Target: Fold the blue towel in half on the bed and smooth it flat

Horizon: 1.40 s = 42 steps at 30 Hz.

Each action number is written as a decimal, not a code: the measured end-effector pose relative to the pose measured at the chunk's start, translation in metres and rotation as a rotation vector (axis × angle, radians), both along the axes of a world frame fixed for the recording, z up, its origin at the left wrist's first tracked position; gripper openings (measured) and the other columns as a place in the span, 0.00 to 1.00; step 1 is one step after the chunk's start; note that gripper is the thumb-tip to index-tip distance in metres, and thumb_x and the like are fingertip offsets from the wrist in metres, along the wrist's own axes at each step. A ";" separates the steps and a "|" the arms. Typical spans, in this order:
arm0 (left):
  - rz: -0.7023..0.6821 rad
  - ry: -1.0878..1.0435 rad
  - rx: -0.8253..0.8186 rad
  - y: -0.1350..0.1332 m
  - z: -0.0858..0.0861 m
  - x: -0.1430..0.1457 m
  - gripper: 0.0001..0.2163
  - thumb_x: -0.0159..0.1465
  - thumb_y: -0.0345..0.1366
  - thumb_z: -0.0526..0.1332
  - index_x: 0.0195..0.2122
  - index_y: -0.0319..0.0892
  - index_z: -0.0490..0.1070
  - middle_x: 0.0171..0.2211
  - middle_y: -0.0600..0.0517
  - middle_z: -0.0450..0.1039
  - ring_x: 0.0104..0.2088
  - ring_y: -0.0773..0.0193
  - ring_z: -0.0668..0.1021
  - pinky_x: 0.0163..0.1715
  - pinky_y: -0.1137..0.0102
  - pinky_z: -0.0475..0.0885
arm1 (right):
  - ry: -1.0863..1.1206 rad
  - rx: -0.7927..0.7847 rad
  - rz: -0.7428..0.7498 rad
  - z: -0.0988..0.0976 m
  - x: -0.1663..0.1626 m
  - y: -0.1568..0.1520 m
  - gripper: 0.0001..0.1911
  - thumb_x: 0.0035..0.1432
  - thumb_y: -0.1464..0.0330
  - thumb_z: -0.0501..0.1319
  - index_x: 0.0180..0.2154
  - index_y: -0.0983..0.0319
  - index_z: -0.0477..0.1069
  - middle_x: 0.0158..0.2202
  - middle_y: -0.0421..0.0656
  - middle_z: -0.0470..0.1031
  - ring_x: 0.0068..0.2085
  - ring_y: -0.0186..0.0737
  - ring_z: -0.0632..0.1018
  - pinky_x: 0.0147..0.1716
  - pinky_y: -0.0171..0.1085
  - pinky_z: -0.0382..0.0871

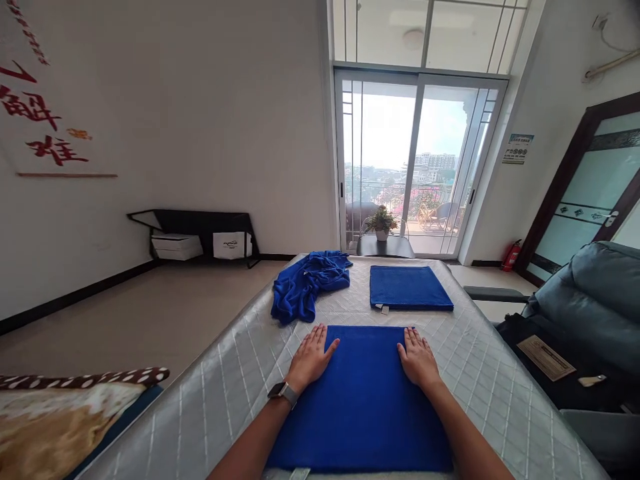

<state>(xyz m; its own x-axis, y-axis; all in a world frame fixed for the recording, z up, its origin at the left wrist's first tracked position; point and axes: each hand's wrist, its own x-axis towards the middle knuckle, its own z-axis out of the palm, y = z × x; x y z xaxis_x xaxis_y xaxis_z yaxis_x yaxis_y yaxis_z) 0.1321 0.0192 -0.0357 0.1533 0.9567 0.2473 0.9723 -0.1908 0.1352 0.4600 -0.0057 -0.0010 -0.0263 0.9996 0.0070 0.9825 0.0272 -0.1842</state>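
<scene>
While both hands are lying flat with fingers spread, left hand (pixel 311 357) and right hand (pixel 417 358) are pressing the far corners of the flat blue rectangular cloth towel (pixel 363 400); beyond that towel, a folded blue towel (pixel 409 287) is lying.

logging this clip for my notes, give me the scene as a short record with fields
surface: grey quilted bed cover
spread towel: blue, lying flat, nearest the camera
left hand: open, flat at the spread towel's far left corner
right hand: open, flat at its far right corner
folded towel: blue, further away, apart from the spread one
crumpled towel: blue heap, far left of the bed
watch: on the left wrist
background: plant by the glass door
</scene>
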 end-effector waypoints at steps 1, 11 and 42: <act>0.001 0.016 -0.009 0.001 0.000 -0.001 0.38 0.72 0.58 0.37 0.70 0.31 0.54 0.71 0.35 0.53 0.71 0.49 0.57 0.68 0.54 0.55 | 0.008 0.000 -0.002 0.000 0.000 0.000 0.36 0.71 0.56 0.37 0.73 0.67 0.42 0.75 0.45 0.42 0.74 0.41 0.44 0.71 0.45 0.34; -0.044 0.055 0.011 -0.004 0.039 0.068 0.37 0.73 0.57 0.37 0.68 0.31 0.59 0.69 0.34 0.59 0.70 0.47 0.59 0.67 0.52 0.58 | 0.038 0.009 0.000 0.001 -0.002 -0.001 0.36 0.71 0.56 0.37 0.72 0.69 0.42 0.75 0.47 0.41 0.74 0.42 0.43 0.71 0.46 0.34; 0.050 0.020 0.010 -0.004 0.010 0.017 0.41 0.71 0.60 0.35 0.70 0.30 0.56 0.70 0.37 0.57 0.70 0.49 0.59 0.69 0.54 0.56 | 0.021 0.007 0.004 -0.005 0.002 0.002 0.37 0.71 0.55 0.37 0.73 0.68 0.42 0.75 0.46 0.43 0.74 0.41 0.43 0.71 0.46 0.35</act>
<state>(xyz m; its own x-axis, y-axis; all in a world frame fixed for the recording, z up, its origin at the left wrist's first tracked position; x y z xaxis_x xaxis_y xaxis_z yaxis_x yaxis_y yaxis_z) 0.1495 0.0151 -0.0260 0.1106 0.9609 0.2538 0.9831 -0.1432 0.1137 0.4616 -0.0034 -0.0055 -0.0299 0.9994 0.0151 0.9783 0.0324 -0.2048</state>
